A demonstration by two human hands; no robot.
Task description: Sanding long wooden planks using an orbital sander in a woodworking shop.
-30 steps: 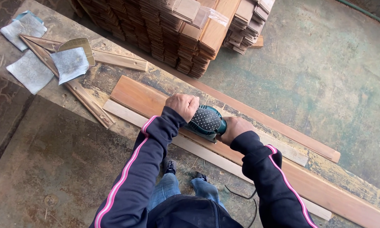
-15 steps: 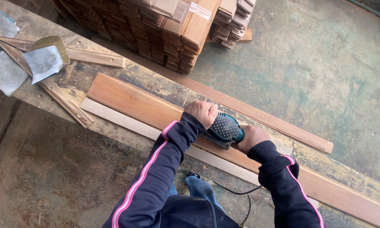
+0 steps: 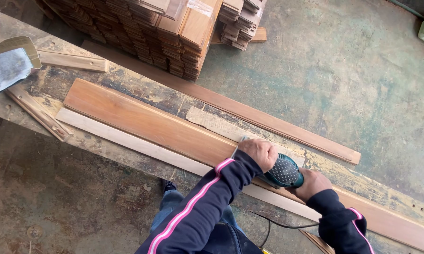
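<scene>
Head view, looking down: both hands grip a teal sander (image 3: 283, 172), left hand (image 3: 259, 151) on its front, right hand (image 3: 312, 182) behind. It rests on a long reddish board (image 3: 141, 120) on the counter (image 3: 141, 91), having slid rightward since a moment ago, leaving more board behind it. Stacked wood slats (image 3: 174, 28) lie beyond.

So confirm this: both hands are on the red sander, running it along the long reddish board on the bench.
Not quite: the sander is teal green, not red, as the head view shows. The rest stands: the left hand and right hand both grip it on the long reddish board on the bench.
</scene>
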